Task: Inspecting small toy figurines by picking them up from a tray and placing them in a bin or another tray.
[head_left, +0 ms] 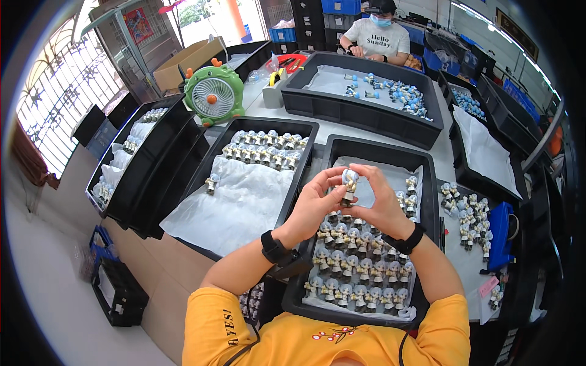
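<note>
Between my two hands is one small figurine (349, 185) with pale hair, a light upper body and a dark base, held upright. My left hand (317, 198) pinches it from the left with thumb and fingers. From the right, my right hand (379, 201) has its fingertips on the same figurine. Both hands are above a black tray (430, 183) lined with white sheet, where rows of matching figurines (360, 268) stand. Left of it, a second black tray (311, 137) holds more rows at its far end, and a single figurine (212, 183) on its white sheet (244, 204).
A green fan (213, 94) stands beyond the left tray. A large black tray (366, 119) with blue-topped pieces is at the back, near a masked person (378, 36). Loose figurines (470, 216) and a blue bin (502, 235) lie right. Stacked trays (152, 171) are left.
</note>
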Available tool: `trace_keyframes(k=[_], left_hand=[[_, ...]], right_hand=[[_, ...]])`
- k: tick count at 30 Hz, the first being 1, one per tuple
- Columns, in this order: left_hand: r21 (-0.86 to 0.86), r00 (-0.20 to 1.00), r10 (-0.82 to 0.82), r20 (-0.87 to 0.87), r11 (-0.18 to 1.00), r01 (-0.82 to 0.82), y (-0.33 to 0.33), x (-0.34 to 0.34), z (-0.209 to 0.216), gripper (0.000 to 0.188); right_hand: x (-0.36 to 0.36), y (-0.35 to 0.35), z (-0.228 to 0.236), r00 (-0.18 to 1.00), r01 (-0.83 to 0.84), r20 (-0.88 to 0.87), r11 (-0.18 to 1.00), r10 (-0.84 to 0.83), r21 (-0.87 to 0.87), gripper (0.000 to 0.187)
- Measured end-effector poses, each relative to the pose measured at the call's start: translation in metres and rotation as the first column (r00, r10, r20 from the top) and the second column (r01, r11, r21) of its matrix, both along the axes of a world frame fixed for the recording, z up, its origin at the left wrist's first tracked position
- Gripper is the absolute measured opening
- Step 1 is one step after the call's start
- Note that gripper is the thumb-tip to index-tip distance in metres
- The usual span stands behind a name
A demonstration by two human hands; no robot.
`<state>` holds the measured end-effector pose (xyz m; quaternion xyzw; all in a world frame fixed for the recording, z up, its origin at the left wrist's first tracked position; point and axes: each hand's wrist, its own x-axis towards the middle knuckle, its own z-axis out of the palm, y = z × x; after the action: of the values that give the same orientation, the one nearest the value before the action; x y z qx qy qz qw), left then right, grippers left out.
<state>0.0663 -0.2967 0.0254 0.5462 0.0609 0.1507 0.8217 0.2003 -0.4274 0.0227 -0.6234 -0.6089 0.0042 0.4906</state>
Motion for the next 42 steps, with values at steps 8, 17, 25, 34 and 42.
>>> trace_keyframes(k=[8,17,25,34,42], left_hand=[[0.424,0.973,0.196,0.123,0.876,-0.230,-0.006,0.000,-0.009,0.055],[0.411,0.962,0.248,0.112,0.870,-0.272,-0.004,-0.001,-0.011,0.045],[0.260,0.978,0.165,0.124,0.946,-0.193,-0.007,-0.003,-0.002,0.047],[0.172,0.984,0.094,0.149,0.978,-0.119,-0.006,-0.004,0.002,0.046],[0.009,0.992,0.002,0.123,1.000,-0.003,-0.006,-0.007,0.007,0.041]], right_hand=[[-0.006,0.002,-0.001,0.996,0.033,0.078,0.997,-0.039,0.073,0.068],[-0.009,0.003,-0.005,0.997,0.032,0.074,0.996,-0.039,0.086,0.073],[-0.009,-0.001,-0.001,0.998,0.041,0.044,0.997,-0.045,0.071,0.073],[-0.010,-0.005,0.004,1.000,0.024,0.007,0.996,-0.024,0.083,0.072],[-0.012,-0.010,0.013,0.996,-0.014,-0.082,0.997,0.020,0.082,0.068]])
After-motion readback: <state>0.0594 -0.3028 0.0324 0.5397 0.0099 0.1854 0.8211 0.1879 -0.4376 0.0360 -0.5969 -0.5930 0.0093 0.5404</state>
